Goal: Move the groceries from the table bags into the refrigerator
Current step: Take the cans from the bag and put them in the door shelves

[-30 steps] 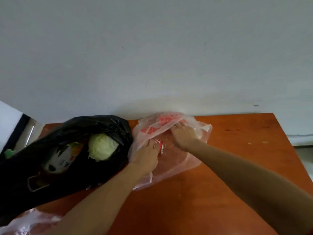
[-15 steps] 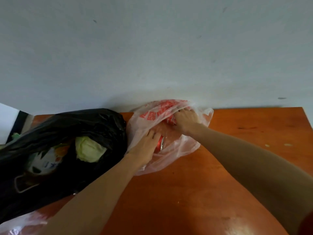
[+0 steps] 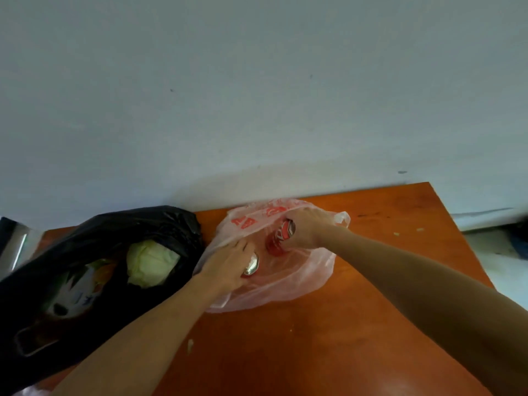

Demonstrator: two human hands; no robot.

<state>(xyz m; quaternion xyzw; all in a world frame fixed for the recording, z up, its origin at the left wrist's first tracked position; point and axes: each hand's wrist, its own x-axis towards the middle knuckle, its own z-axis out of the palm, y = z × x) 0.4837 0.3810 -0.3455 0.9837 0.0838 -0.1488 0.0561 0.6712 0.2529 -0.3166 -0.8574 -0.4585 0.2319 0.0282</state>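
Left hand (image 3: 225,267) half over can (image 3: 252,265)

Both our arms reach forward. Our left hand (image 3: 228,267) curls round a silver-topped can (image 3: 252,265). Our right hand (image 3: 307,228) grips a red can (image 3: 281,235).

Both grips sit within the pink plastic bag (image 3: 285,284), left hand (image 3: 228,264) on a silver-ended can (image 3: 251,265) and right hand (image 3: 305,227) on a red can (image 3: 281,237), with film crowding close round them. Just left of the left grip, the black bag (image 3: 137,224) with a cabbage (image 3: 151,262) blocks sideways passage, and the wall (image 3: 257,110) closes off the side beyond the right grip. Bare table (image 3: 328,338) lies open nearer the person and right of the right grip.
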